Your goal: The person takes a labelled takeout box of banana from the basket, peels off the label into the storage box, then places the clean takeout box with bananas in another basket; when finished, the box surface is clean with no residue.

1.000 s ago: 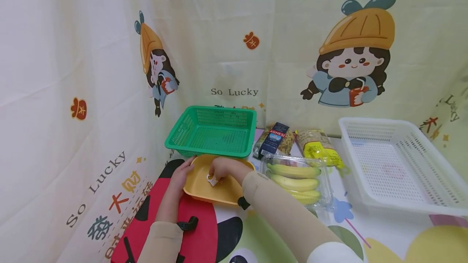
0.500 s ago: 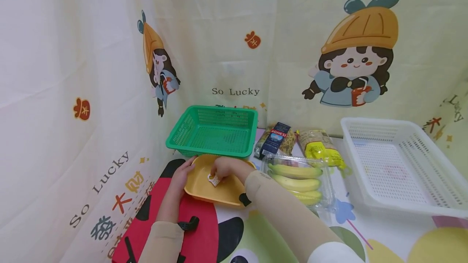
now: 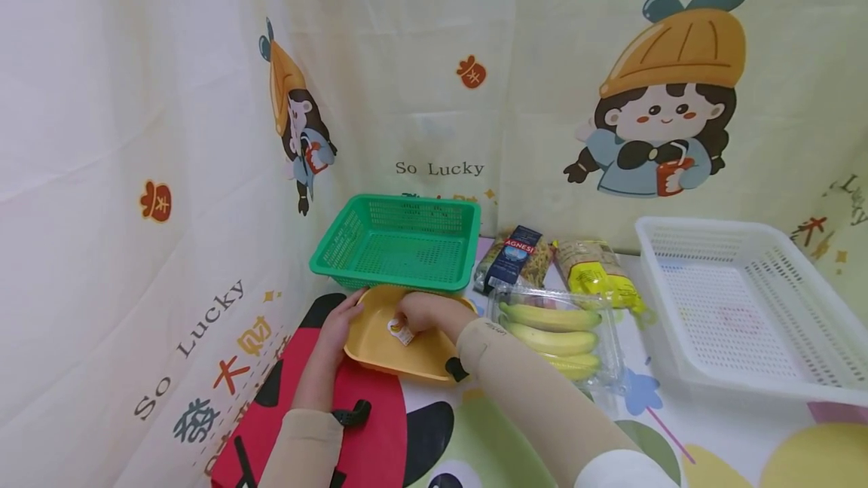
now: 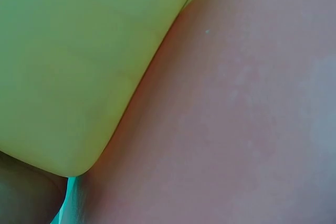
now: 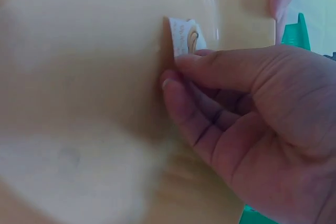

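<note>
An orange-yellow plastic basin [image 3: 373, 349] stands tilted in front of the green basket, and my left hand [image 3: 334, 331] grips its left rim with the thumb on the edge. In the left wrist view the basin's smooth wall [image 4: 68, 66] lies against the hand. My right hand [image 3: 426, 312] reaches inside the basin. Its thumb and forefinger pinch the edge of a small white paper label [image 3: 401, 333], close over the basin's inner surface. In the right wrist view, the label [image 5: 182, 38] sticks up above the thumb, with printed text and a yellow picture on it.
Behind the basin is a green basket [image 3: 325, 258]. To the right lie a clear box of bananas [image 3: 552, 341], a pasta bag [image 3: 518, 258] and a yellow-and-clear food bag [image 3: 597, 277]. A white basket [image 3: 780, 386] stands at far right. Printed cloth hangs behind.
More of the label shows past my right fingertips than a second ago, with its picture now visible. The left hand keeps its hold on the basin. The whole view has shifted slightly.
</note>
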The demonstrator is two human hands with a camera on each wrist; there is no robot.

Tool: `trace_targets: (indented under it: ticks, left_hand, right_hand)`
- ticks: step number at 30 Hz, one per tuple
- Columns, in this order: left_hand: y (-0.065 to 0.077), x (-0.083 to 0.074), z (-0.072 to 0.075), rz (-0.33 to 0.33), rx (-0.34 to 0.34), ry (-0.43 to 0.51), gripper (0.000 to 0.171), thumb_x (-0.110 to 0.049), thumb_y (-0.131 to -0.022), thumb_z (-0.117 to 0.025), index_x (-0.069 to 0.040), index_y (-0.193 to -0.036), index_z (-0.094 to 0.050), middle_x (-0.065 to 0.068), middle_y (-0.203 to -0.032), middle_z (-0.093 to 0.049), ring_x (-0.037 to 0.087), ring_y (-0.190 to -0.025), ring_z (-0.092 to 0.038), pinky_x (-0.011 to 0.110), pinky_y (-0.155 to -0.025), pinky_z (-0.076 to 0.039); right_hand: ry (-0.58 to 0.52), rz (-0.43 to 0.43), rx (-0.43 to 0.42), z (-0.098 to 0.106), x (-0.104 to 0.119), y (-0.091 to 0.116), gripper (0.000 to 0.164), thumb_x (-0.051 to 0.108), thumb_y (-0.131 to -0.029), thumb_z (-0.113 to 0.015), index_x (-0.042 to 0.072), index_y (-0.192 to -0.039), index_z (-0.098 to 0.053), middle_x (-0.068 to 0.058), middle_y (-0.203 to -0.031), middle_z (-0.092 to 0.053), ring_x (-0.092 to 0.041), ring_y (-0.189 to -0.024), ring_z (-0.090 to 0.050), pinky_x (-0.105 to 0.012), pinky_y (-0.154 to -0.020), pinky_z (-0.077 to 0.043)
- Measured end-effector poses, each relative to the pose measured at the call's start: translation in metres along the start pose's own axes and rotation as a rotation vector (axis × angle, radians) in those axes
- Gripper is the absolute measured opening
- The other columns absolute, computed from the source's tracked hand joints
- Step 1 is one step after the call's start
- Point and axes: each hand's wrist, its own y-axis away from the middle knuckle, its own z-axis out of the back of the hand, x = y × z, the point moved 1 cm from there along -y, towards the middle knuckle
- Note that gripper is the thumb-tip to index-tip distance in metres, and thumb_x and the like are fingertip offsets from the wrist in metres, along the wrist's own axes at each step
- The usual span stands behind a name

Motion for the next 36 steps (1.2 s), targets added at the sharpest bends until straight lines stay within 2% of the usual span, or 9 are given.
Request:
trace_targets:
  ticks: [4,8,14,18,24,27,31,36]
  left_hand:
    - [0.000,0.000,-0.001,0.005,0.007,0.020,0.049,-0.017,-0.105,-0.041,-0.013,-0.153,-0.038,0.009,-0.161,-0.029,0.029,-0.146,-0.030,0.044,-0.123,-0.023]
    - [0.000,-0.001,-0.002,-0.001,0.010,0.017,0.049,-0.017,-0.105,-0.041,-0.012,-0.154,-0.037,0.009,-0.161,-0.029,0.029,-0.147,-0.029,0.044,-0.123,-0.023]
    - [0.000,-0.002,-0.003,-0.006,0.013,0.011,0.050,-0.018,-0.104,-0.042,-0.013,-0.154,-0.037,0.008,-0.161,-0.030,0.027,-0.145,-0.031,0.043,-0.122,-0.024]
    - [0.000,-0.002,-0.003,-0.005,0.012,0.013,0.050,-0.018,-0.104,-0.042,-0.013,-0.154,-0.037,0.007,-0.161,-0.030,0.026,-0.145,-0.031,0.043,-0.122,-0.024]
    - [-0.001,-0.002,-0.003,-0.027,0.029,-0.001,0.050,-0.017,-0.105,-0.042,-0.010,-0.154,-0.035,0.010,-0.162,-0.027,0.027,-0.147,-0.027,0.044,-0.123,-0.021]
    - [-0.002,-0.002,-0.003,-0.031,0.032,-0.009,0.049,-0.017,-0.105,-0.041,-0.010,-0.154,-0.035,0.010,-0.163,-0.026,0.027,-0.149,-0.024,0.044,-0.124,-0.020]
    - [-0.003,-0.002,-0.002,-0.030,0.026,-0.030,0.049,-0.017,-0.105,-0.041,-0.010,-0.154,-0.036,0.010,-0.163,-0.026,0.028,-0.149,-0.024,0.045,-0.124,-0.020]
    - [0.001,0.000,0.000,-0.012,0.004,-0.042,0.049,-0.018,-0.105,-0.041,-0.012,-0.154,-0.037,0.009,-0.163,-0.027,0.029,-0.147,-0.028,0.046,-0.123,-0.022]
  right_hand:
    - [0.098,-0.017,-0.004,-0.002,-0.001,-0.001,0.013,0.013,-0.095,-0.060,0.016,-0.083,-0.063,0.003,-0.075,-0.048,-0.014,-0.074,-0.046,-0.024,-0.067,-0.037]
    - [0.121,-0.021,0.007,-0.003,-0.003,-0.001,0.019,0.010,-0.094,-0.060,0.016,-0.076,-0.057,0.002,-0.071,-0.044,-0.014,-0.068,-0.043,-0.024,-0.061,-0.034]
    - [0.026,-0.063,0.047,-0.005,-0.012,-0.003,0.034,0.008,-0.089,-0.065,0.017,-0.062,-0.047,0.004,-0.061,-0.036,-0.012,-0.055,-0.038,-0.024,-0.050,-0.029]
    - [-0.052,-0.082,0.065,-0.005,-0.016,-0.004,0.037,0.011,-0.089,-0.068,0.017,-0.059,-0.048,0.004,-0.057,-0.036,-0.012,-0.052,-0.039,-0.024,-0.049,-0.030]
    - [-0.118,-0.034,0.041,-0.007,-0.022,0.000,0.026,0.014,-0.090,-0.070,0.016,-0.069,-0.055,0.005,-0.063,-0.043,-0.011,-0.058,-0.044,-0.022,-0.052,-0.035]
    - [-0.208,-0.009,0.056,-0.007,-0.024,0.004,0.016,0.013,-0.091,-0.069,0.014,-0.079,-0.059,0.005,-0.070,-0.050,-0.012,-0.063,-0.050,-0.022,-0.055,-0.042]
    - [-0.313,0.005,0.099,-0.002,-0.023,0.010,0.002,0.012,-0.093,-0.066,0.011,-0.092,-0.065,-0.001,-0.079,-0.059,-0.017,-0.069,-0.058,-0.027,-0.062,-0.051]
    - [-0.340,0.086,0.104,0.010,-0.018,0.021,0.011,0.019,-0.099,-0.058,0.012,-0.102,-0.066,-0.013,-0.095,-0.068,-0.026,-0.082,-0.066,-0.032,-0.070,-0.055]
